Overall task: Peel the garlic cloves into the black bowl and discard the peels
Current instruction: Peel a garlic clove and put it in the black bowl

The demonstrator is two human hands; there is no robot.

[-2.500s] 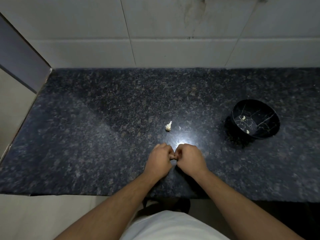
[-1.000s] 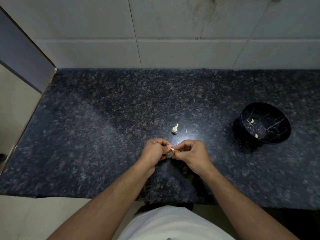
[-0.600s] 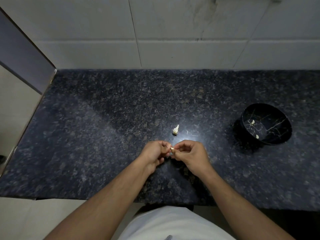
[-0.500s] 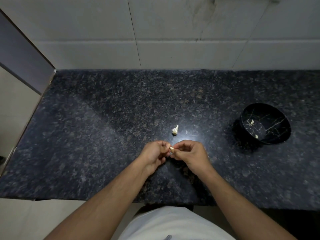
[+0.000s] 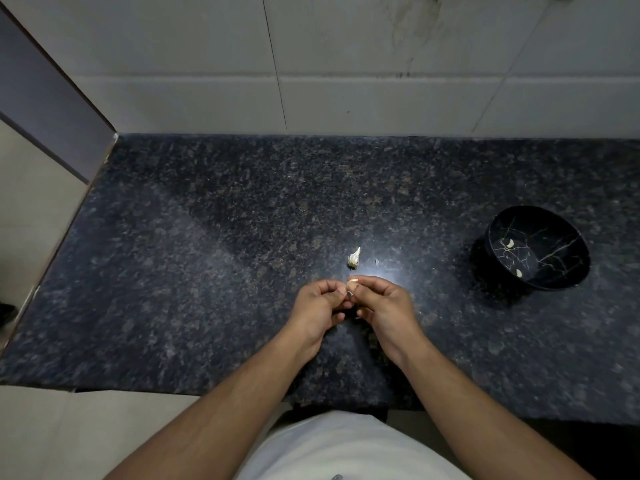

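My left hand and my right hand meet above the near middle of the dark granite counter. Between their fingertips they pinch a small pale garlic cloveF5 1015,828], mostly hidden by the fingers. Just beyond the hands a whitish garlic piece with papery skin lies on the counter. The black bowl with thin gold veins stands at the right, an arm's reach from the hands. Two peeled cloves lie inside it.
A tiny peel scrap lies beside the garlic piece. A tiled wall closes the back of the counter, and a dark panel stands at the left end. The counter's front edge runs just below my forearms.
My hands have risen a little and turned, so the clove's pale tip now shows between the fingertips. The garlic piece and the bowl have not moved on the counter.
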